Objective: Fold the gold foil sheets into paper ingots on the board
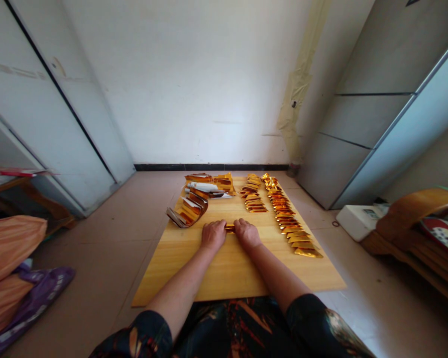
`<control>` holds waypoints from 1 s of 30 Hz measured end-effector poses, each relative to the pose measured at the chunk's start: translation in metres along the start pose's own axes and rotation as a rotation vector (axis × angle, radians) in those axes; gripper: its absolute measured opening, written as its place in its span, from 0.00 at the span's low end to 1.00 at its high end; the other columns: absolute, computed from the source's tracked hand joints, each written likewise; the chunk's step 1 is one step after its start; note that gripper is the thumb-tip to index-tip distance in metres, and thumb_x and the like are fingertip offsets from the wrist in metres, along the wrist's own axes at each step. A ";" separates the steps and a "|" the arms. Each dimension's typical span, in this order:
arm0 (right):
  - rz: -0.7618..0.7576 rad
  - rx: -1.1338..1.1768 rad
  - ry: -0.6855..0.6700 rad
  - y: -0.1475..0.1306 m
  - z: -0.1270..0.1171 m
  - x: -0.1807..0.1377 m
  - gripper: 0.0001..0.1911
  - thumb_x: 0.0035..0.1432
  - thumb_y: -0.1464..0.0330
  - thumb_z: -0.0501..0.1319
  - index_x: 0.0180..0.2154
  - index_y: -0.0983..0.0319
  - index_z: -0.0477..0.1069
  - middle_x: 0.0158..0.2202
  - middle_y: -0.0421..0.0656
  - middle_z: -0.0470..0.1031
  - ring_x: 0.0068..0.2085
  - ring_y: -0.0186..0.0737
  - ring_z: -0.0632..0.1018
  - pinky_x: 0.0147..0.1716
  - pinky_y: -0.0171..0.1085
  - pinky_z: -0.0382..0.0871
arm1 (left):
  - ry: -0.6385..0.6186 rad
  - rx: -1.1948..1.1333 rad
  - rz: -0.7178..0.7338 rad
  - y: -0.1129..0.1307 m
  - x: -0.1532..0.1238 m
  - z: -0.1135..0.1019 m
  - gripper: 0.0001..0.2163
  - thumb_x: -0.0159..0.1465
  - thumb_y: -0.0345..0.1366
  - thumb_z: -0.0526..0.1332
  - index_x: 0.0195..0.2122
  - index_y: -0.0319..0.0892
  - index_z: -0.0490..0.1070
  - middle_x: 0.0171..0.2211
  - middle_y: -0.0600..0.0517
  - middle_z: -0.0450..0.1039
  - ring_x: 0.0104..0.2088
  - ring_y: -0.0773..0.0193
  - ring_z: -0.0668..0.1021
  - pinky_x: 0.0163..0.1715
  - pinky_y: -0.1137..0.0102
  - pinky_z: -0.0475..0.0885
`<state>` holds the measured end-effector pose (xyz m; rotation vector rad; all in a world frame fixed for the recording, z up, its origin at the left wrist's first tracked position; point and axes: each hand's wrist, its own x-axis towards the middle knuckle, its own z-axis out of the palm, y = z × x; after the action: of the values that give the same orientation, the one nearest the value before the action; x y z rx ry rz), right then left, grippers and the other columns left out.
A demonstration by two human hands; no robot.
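Between my two hands is a small piece of gold foil paper [230, 228], pressed down on the wooden board; most of it is hidden under the fingers. My left hand [213, 233] is closed on its left end. My right hand [247, 232] grips the right end in the same way. To the right lies a long row of folded gold foil pieces [291, 223], overlapping one another. A shorter row of folded foil pieces [254, 194] lies farther back. Behind my left hand is a curled stack of gold foil sheets [190, 209].
The wooden board [171, 276] reaches from my lap toward the wall. More foil sheets [224, 183] and a white wrapper [203, 187] lie at its far left. A grey fridge [358, 114] and a wooden seat [406, 238] stand right; bags [11, 253] lie left.
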<state>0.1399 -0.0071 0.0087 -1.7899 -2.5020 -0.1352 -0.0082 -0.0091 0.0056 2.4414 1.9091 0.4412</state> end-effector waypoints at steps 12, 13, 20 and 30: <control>0.036 0.087 0.043 0.005 -0.004 -0.004 0.08 0.62 0.68 0.51 0.39 0.60 0.68 0.38 0.45 0.73 0.38 0.36 0.75 0.32 0.31 0.63 | 0.041 -0.026 0.015 0.000 -0.006 0.000 0.06 0.61 0.35 0.55 0.36 0.43 0.70 0.33 0.49 0.75 0.37 0.59 0.75 0.37 0.67 0.63; 0.034 0.100 0.056 0.006 -0.003 -0.005 0.08 0.62 0.67 0.52 0.39 0.60 0.68 0.38 0.44 0.73 0.38 0.36 0.75 0.32 0.31 0.62 | 0.040 -0.043 0.016 0.000 -0.006 0.000 0.06 0.60 0.35 0.55 0.37 0.43 0.70 0.34 0.49 0.75 0.37 0.59 0.75 0.37 0.67 0.63; 0.013 0.201 0.128 0.018 0.004 -0.012 0.10 0.58 0.64 0.56 0.40 0.60 0.68 0.38 0.43 0.73 0.37 0.36 0.74 0.33 0.31 0.62 | 0.058 -0.176 0.083 -0.005 -0.013 0.000 0.11 0.56 0.33 0.58 0.41 0.44 0.71 0.37 0.50 0.76 0.40 0.59 0.75 0.41 0.67 0.64; -0.139 0.280 0.246 0.022 0.001 -0.022 0.08 0.56 0.66 0.59 0.38 0.60 0.71 0.39 0.43 0.71 0.40 0.37 0.72 0.37 0.32 0.62 | 0.050 -0.342 0.090 -0.010 -0.018 0.001 0.13 0.53 0.26 0.58 0.39 0.42 0.73 0.29 0.53 0.74 0.31 0.65 0.75 0.34 0.71 0.65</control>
<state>0.1675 -0.0205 0.0059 -1.4026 -2.3348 -0.0087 -0.0213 -0.0237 -0.0008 2.3137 1.5856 0.7671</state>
